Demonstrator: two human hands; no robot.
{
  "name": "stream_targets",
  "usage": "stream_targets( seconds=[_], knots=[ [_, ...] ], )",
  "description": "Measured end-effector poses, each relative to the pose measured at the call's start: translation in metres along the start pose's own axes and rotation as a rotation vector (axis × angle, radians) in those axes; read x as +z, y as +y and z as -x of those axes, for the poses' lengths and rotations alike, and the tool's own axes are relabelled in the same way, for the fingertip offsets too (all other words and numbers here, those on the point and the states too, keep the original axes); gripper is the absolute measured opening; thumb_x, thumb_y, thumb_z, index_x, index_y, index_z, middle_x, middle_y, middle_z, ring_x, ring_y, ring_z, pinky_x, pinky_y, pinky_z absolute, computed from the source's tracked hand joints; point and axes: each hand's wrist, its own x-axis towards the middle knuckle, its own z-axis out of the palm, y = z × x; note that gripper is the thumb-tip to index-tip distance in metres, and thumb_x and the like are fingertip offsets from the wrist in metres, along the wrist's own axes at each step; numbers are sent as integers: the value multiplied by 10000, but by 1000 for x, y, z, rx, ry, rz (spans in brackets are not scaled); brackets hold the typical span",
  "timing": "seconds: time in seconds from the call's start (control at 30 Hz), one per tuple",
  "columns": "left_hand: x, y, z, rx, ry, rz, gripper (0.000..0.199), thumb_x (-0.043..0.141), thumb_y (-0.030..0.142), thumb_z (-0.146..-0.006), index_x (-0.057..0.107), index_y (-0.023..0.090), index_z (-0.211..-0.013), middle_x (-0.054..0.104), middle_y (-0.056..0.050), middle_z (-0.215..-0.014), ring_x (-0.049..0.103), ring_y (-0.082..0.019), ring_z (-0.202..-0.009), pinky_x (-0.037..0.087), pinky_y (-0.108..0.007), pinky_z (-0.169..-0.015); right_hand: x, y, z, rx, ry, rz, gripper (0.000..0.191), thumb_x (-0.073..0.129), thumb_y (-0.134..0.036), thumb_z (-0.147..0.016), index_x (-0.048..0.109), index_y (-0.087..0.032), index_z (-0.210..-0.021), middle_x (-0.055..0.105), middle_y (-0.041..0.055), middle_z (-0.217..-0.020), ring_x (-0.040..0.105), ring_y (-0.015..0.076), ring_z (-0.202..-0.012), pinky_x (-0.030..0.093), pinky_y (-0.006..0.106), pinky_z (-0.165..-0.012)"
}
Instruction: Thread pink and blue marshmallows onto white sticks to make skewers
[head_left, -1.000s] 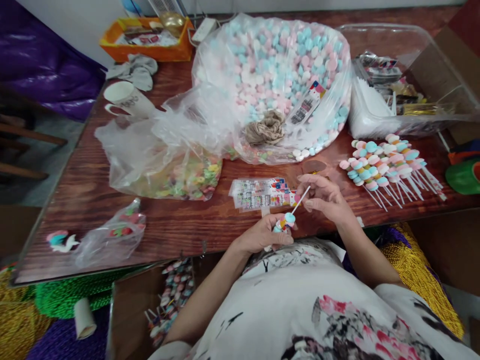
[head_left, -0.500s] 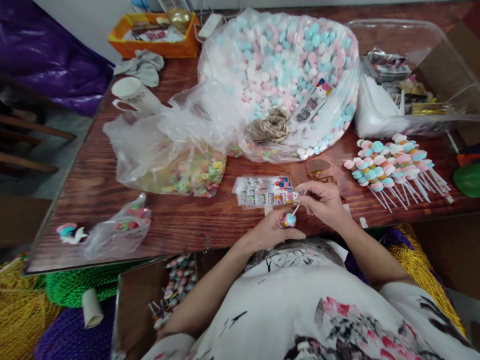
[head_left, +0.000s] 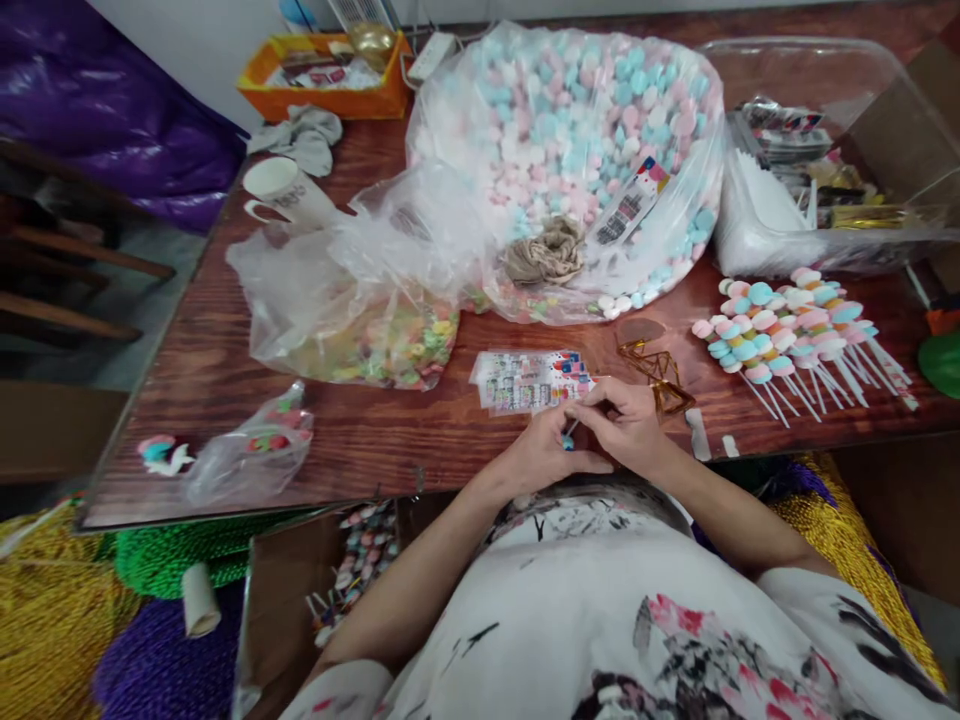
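At the table's front edge, my left hand point(head_left: 551, 455) is closed around a small candy skewer point(head_left: 568, 441), whose blue end shows between thumb and fingers. The fingers of my right hand point(head_left: 619, 425) pinch its thin white stick from the right, close against the left hand. Just behind the hands lie printed clear wrappers point(head_left: 525, 382) in an overlapping stack. Gold twist ties point(head_left: 660, 378) lie to the right of them. Farther right is a pile of finished-looking marshmallow skewers point(head_left: 787, 325) with white sticks pointing forward.
Behind is a large bag of pastel marshmallows point(head_left: 555, 130), with a bag of gummies point(head_left: 390, 345) to its left. A clear bin point(head_left: 825, 245) stands back right. A mug point(head_left: 289, 195), an orange tray point(head_left: 322, 100) and a small bag point(head_left: 259, 460) are on the left.
My right hand has moved down and left along the stick, up against my left hand. Less of the candy shows now, and more of the gold ties. The view has shifted slightly.
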Motion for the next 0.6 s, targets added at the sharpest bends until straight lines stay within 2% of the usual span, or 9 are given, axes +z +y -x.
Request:
stream_targets(
  seconds=[0.1, 0.17, 0.23, 0.33, 0.43, 0.53, 0.6],
  knots=[
    [-7, 1, 7, -60, -6, -10, 655, 852, 293, -590, 568, 177, -1169, 591, 19, -847, 519, -121, -742, 431, -225, -693, -9, 2, -6, 101, 113, -93, 197, 723, -237, -773, 567, -187, -664, 542, -61, -581, 479, 75, -502, 378, 209, -493],
    [-10, -1, 12, -135, -53, -12, 537, 819, 342, -637, 595, 170, -1094, 573, 33, -779, 509, -106, -679, 433, -211, -645, -19, 2, -11, 106, 93, -86, 169, 691, -250, -809, 574, -190, -704, 532, -59, -587, 470, 80, -505, 380, 214, -496],
    [-11, -5, 16, -213, -109, 22, 341, 753, 393, -709, 607, 152, -901, 527, 49, -676, 469, -82, -578, 426, -200, -570, -30, 1, -17, -2, -95, 16, 84, 625, -226, -861, 618, -187, -787, 570, -30, -652, 517, 98, -576, 420, 230, -558],
    [-11, -12, 21, -256, -101, 110, 311, 705, 428, -749, 553, 157, -773, 504, 59, -606, 452, -64, -496, 415, -189, -500, -47, -1, -24, -241, -424, 219, 119, 551, -164, -897, 662, -182, -937, 629, 56, -892, 591, 149, -814, 476, 281, -716],
    [-13, -13, 26, -275, -106, 167, 312, 695, 432, -767, 543, 160, -770, 501, 62, -572, 459, -56, -463, 404, -174, -473, -60, -3, -29, -405, -515, 406, 170, 531, -144, -905, 664, -187, -1001, 606, 96, -1009, 576, 166, -881, 468, 288, -721],
    [-15, -11, 29, -312, -185, 207, 328, 709, 439, -759, 533, 163, -780, 482, 71, -561, 437, -52, -442, 398, -175, -451, -67, -3, -29, -514, -547, 518, 159, 505, -144, -921, 659, -184, -919, 606, 56, -870, 538, 133, -746, 409, 250, -631],
    [-13, -9, 28, -328, -227, 224, 346, 735, 436, -733, 523, 168, -784, 459, 83, -552, 402, -48, -423, 367, -176, -424, -66, -5, -27, -559, -635, 543, 193, 468, -138, -933, 637, -178, -850, 593, 21, -756, 494, 113, -649, 356, 243, -584]
  ],
)
